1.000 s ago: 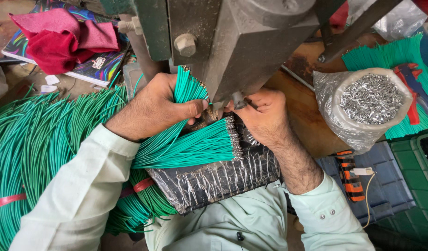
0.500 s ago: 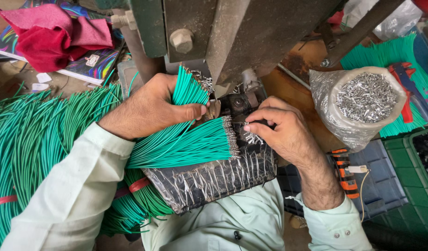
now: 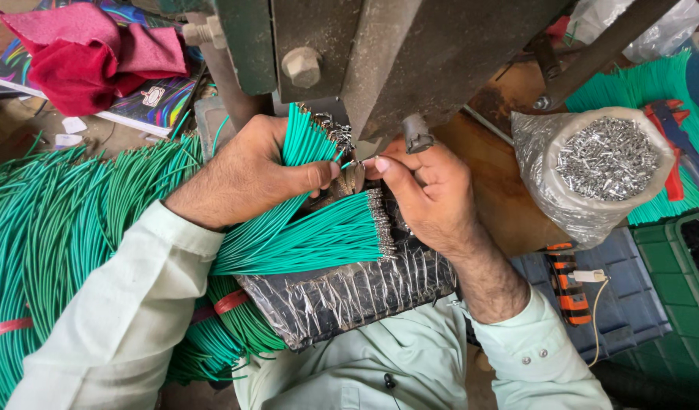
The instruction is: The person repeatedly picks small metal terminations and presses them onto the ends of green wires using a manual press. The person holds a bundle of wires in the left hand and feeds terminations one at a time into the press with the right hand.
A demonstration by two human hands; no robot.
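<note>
Left hand (image 3: 247, 171) is clenched around a bundle of green wires (image 3: 304, 228), just below the grey press (image 3: 410, 61). Right hand (image 3: 421, 190) has come back from the press head since half a second ago — now pinching one wire end beside the left thumb. A bag of metal terminals (image 3: 604, 163) sits right of the press — untouched.

A single view is supplied, taken from a camera worn on the head. It is directed steeply downward and slightly forward, over the person's own chest and forearms. The range is close: the left hand (image 3: 247, 178) and right hand (image 3: 429, 193) are centred, just below the machine (image 3: 410, 53) at the top edge. The wires (image 3: 53, 228) are cut off at the left edge, the bag (image 3: 592, 175) is seen at the right.
</note>
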